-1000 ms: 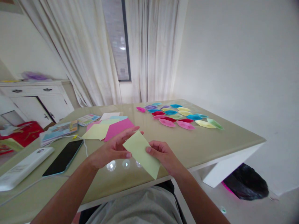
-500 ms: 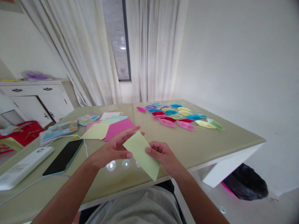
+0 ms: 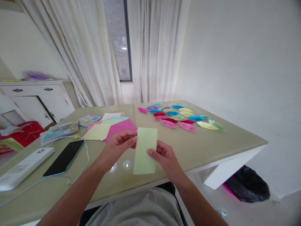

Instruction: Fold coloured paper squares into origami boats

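Note:
A pale green rectangle of paper stands nearly upright above the front part of the table, its long side running up and down. My right hand is closed on its right edge, thumb on the face towards me and fingers behind. At the upper left edge, my left hand is closed too, with thumb and fingertips pinching the border. Some of those fingertips are hidden behind the paper. Beyond the left hand lie loose sheets, among them a magenta sheet and a pale yellow sheet.
Several folded paper petals in many colours lie at the table's far right. On the left are a black-screened phone, a white power bank, a white cable and booklets. A black bag sits on the floor.
The pale green paper has turned from a slant to nearly upright. My left hand has gone from spread fingers to a pinch at its left edge; my right hand keeps its hold.

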A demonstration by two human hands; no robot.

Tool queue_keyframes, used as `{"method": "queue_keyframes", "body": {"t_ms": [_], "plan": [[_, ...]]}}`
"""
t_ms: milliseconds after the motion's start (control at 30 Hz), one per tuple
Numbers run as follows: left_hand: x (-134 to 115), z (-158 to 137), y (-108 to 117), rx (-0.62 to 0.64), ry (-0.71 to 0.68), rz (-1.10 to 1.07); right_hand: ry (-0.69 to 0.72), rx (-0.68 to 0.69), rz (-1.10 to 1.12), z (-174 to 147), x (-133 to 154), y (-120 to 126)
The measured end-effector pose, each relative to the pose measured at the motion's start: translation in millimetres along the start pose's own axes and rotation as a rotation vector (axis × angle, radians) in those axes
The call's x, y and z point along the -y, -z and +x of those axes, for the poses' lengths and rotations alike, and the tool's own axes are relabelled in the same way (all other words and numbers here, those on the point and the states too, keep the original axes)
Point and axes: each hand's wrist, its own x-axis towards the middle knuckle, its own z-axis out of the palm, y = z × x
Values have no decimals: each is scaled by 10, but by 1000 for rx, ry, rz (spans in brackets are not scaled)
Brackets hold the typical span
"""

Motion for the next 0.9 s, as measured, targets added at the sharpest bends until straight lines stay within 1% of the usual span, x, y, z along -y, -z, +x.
{"method": "queue_keyframes", "body": {"t_ms": [167, 400, 467, 667, 767, 900], "plan": [[-88, -4, -73, -112, -30, 48, 5, 54, -24, -4, -65, -13], [-138, -27, -137, -218, -55, 103, -18, 156, -10, -16, -111, -58], [-155, -33, -162, -237, -65, 106, -44, 180, -18, -23, -131, -71], [-179, -28, -188, -278, -93, 124, -82, 166, -23, -61, -131, -120], [-167, -26, -180, -282, -103, 133, -89, 180, -8, -81, -113, -147], [-142, -27, -163, -273, -113, 142, -94, 166, 0, -90, -124, -157]]}}
